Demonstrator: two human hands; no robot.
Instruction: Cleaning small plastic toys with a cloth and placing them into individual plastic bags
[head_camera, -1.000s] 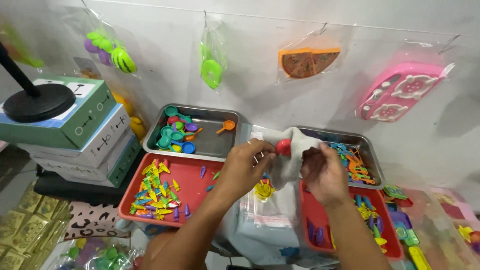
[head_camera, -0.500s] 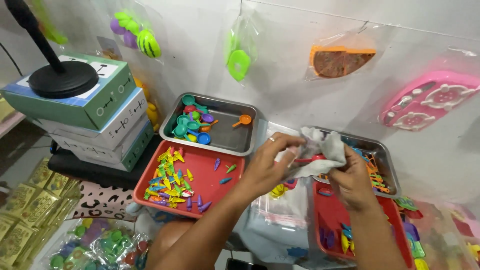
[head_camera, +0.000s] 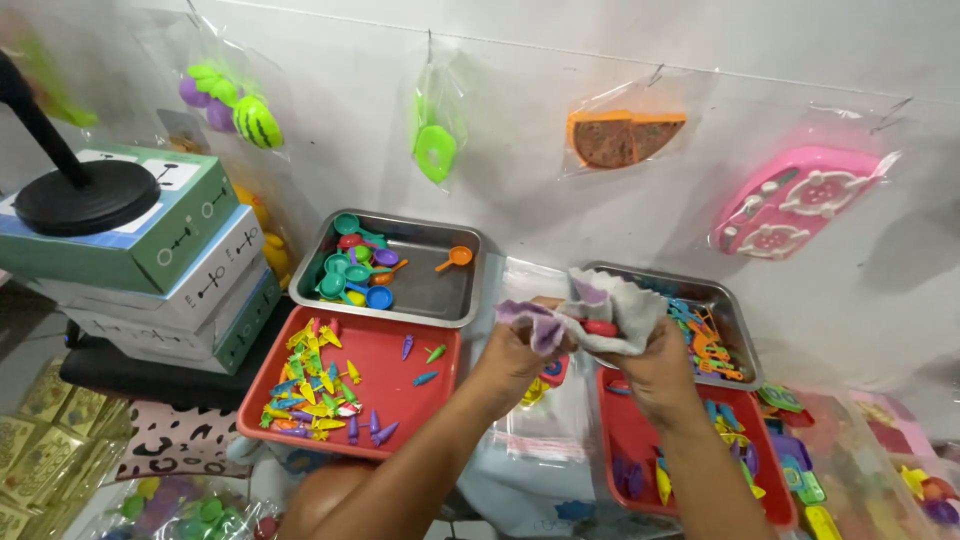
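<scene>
Both hands hold a grey cloth (head_camera: 615, 315) bunched around a small red toy piece (head_camera: 601, 327): left hand (head_camera: 515, 350) pinches one end, right hand (head_camera: 655, 360) cups below. Loose folds could let the piece slip onto the clear plastic bags (head_camera: 545, 420) between the red trays (head_camera: 400, 365).

Grey cloth (head_camera: 610, 315) now wraps red toy (head_camera: 600, 327) — mostly hidden.
</scene>
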